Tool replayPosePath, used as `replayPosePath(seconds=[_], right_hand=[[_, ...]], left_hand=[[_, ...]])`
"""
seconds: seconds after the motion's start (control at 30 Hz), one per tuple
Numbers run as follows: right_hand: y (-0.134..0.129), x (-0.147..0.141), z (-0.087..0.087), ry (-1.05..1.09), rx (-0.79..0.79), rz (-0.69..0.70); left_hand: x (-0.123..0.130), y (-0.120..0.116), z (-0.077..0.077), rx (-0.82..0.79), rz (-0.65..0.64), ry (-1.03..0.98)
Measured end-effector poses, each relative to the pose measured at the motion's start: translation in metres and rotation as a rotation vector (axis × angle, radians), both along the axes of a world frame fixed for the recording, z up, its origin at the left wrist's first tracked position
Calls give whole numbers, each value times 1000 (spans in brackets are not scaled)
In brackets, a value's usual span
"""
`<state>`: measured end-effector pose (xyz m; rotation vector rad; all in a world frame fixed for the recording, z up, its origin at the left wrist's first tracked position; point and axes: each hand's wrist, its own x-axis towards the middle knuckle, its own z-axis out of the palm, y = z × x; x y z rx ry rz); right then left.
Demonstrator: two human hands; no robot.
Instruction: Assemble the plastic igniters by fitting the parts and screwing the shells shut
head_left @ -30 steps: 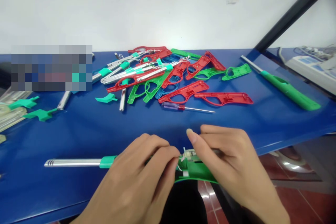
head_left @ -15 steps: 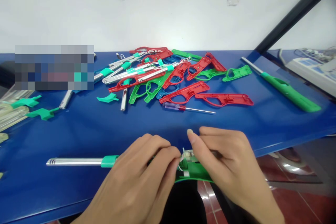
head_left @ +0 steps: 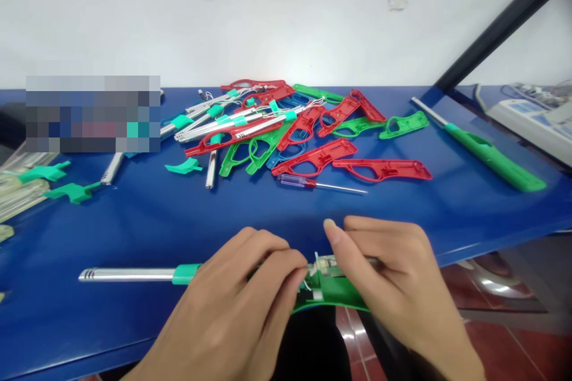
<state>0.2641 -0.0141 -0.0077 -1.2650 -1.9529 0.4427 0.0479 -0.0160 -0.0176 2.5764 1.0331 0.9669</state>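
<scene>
Near the table's front edge lies an opened green utility lighter (head_left: 339,293), its metal tube (head_left: 129,275) pointing left with a teal collar (head_left: 185,274). My left hand (head_left: 241,294) is closed over its middle, fingertips pinched by a thin white wire (head_left: 307,283). My right hand (head_left: 393,274) is closed around the handle end, thumb raised above a translucent part (head_left: 326,263) seated in the green shell. A small black-and-white piece (head_left: 313,295) shows inside the shell. My palms and fingers hide the rest of the lighter.
A pile of red handle shells (head_left: 315,158), green shells and metal tubes lies at the back. In front of it rests a purple-handled screwdriver (head_left: 297,181). A closed green lighter (head_left: 491,158) is at right, teal pieces (head_left: 74,192) at left, a white device (head_left: 531,122) far right.
My right hand has shifted slightly right, its thumb moving along with it. The translucent part also sits a little further right. My left hand stays almost still.
</scene>
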Motion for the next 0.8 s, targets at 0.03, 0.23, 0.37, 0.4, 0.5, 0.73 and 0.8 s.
replayPosePath(seconds=[0.03, 0.23, 0.37, 0.4, 0.5, 0.73, 0.8], right_hand=[[0, 0, 0, -3, 0, 5], [-1, 0, -2, -26, 27, 11], [-1, -2, -3, -55, 31, 5], [-1, -2, -3, -59, 32, 6], [0, -2, -2, -57, 33, 7], [1, 0, -1, 4, -32, -21], [0, 1, -1, 23, -45, -30]], left_hand=[[0, 0, 0, 9, -3, 7], [-5, -2, -2, 129, -38, 114], [-9, -5, -2, 186, -50, 163], [-9, -4, -2, 184, -50, 156], [-7, -2, -1, 141, -33, 130], [-3, -1, 1, 100, -14, 91], [-3, -2, 1, 61, 3, 68]])
